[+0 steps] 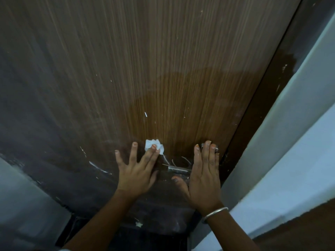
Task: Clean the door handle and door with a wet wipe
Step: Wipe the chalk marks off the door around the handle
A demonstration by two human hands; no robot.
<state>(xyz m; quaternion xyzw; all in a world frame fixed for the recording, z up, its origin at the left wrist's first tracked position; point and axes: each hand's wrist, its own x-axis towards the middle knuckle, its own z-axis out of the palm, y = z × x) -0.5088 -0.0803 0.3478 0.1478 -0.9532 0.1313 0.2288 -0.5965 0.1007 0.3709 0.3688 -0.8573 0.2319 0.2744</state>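
Note:
A brown wood-grain door [163, 60] fills the view, darker and wet-looking in a patch above the handle. The metal lever handle [178, 169] sits low on the door between my hands. My left hand [137, 171] lies flat on the door with fingers spread, and its straight fingertips press a small crumpled white wet wipe [154, 144] against the wood just above and left of the handle. My right hand [204, 174] rests flat on the door right of the handle, fingers straight and together, a silver bangle on its wrist.
The dark door frame [261, 113] runs along the door's right edge, with a pale wall [299, 133] beyond it. White paint flecks and scratches mark the door around the handle. A grey-lit wall shows at the lower left.

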